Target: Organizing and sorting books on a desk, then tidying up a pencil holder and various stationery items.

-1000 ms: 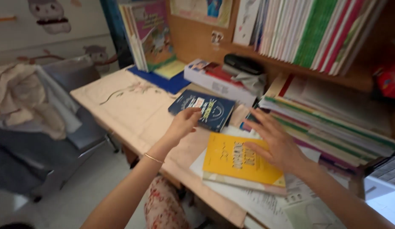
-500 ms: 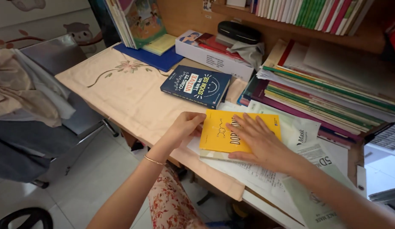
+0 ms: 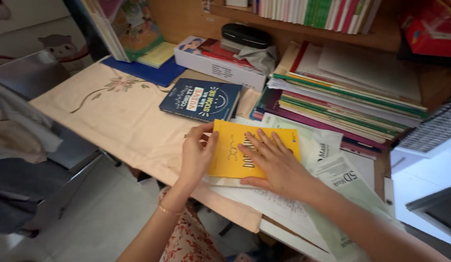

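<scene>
A yellow book lies flat on loose white papers at the desk's near side. My left hand grips its left edge, thumb on the cover. Spread flat on the cover's right half rests my right hand, fingers apart. A dark blue book lies just behind, on the beige embroidered cloth, touched by neither hand.
A tall slanted stack of books and folders fills the right. A white box with a black case sits at the back. Upright books stand at the rear left. A shelf of books runs above. A chair with clothes is left.
My left hand left the dark blue book and took the yellow book's left edge. My right hand settled flat on its cover. The view tilted down and shifted right.
</scene>
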